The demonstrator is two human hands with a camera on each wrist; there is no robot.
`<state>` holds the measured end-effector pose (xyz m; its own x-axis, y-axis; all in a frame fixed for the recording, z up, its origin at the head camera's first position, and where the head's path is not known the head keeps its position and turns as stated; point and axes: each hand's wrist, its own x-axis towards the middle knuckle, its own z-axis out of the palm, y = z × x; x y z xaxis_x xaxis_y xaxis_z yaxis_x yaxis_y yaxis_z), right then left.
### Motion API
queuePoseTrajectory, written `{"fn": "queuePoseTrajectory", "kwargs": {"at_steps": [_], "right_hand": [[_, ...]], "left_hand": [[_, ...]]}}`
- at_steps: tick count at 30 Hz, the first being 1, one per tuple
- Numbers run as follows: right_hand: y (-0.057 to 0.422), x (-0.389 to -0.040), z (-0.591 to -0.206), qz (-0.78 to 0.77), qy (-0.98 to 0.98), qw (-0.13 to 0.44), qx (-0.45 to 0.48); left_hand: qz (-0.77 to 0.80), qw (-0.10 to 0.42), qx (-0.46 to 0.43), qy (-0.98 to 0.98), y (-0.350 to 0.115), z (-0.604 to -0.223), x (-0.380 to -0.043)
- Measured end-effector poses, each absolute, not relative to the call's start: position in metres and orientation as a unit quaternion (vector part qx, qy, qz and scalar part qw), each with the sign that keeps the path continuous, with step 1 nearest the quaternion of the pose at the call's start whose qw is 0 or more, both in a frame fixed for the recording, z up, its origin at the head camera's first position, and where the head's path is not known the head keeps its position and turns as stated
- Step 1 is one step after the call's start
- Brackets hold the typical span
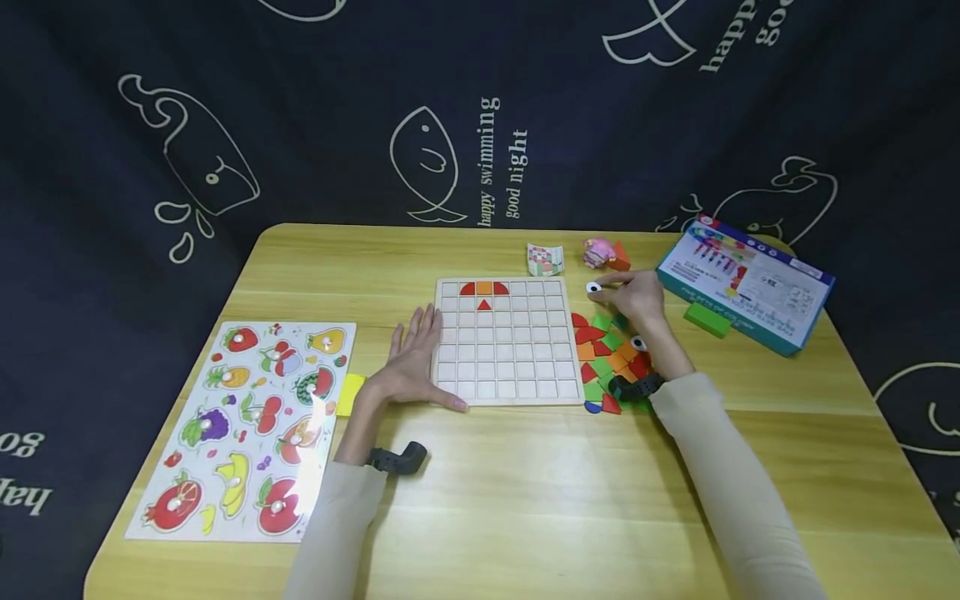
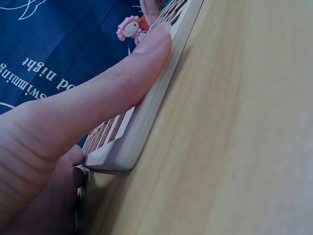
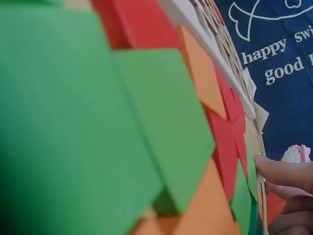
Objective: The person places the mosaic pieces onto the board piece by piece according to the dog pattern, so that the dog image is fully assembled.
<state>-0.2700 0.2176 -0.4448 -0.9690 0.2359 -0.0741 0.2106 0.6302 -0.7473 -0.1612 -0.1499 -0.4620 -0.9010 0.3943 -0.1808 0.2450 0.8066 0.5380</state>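
My left hand (image 1: 408,367) spreads along the left side of a wooden grid board (image 1: 510,401), its thumb (image 2: 146,54) lying on the near rim. In the board's top rows sit two red quarter-circle pieces, an orange square (image 1: 484,287) between them and a red triangle (image 1: 484,305) below. Beyond the board's right edge, my right hand (image 1: 636,296) pinches a round white eye piece (image 1: 593,287) with a black dot. In the right wrist view that piece is mostly hidden by the thumb (image 3: 283,172). A second eye piece (image 1: 638,342) lies close to my right wrist.
Loose red, orange and green pieces (image 1: 600,350) are heaped right of the board. Behind are a folded pattern paper (image 1: 545,260) and a pink figurine (image 1: 598,252). A blue box (image 1: 750,283) and green block (image 1: 707,319) lie right; a fruit puzzle board (image 1: 247,433) lies left.
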Motion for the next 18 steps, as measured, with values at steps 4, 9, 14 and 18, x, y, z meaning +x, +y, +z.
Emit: {"fn": "queuePoseTrajectory", "kwargs": {"at_steps": [4, 9, 14, 18], "right_hand": [[0.207, -0.266, -0.440, 0.406, -0.907, 0.009, -0.115], [0.161, -0.258, -0.427, 0.437, -0.896, -0.056, -0.062], [0.112, -0.255, -0.429, 0.444, -0.891, -0.087, -0.018], [0.095, -0.255, -0.434, 0.437, -0.895, -0.079, -0.030]], "left_hand": [[0.262, 0.142, 0.169, 0.940, -0.151, -0.463, -0.161], [0.257, 0.140, 0.160, 0.943, -0.153, -0.462, -0.160], [0.257, 0.139, 0.165, 0.942, -0.152, -0.462, -0.161], [0.258, 0.141, 0.166, 0.941, -0.151, -0.462, -0.160]]}}
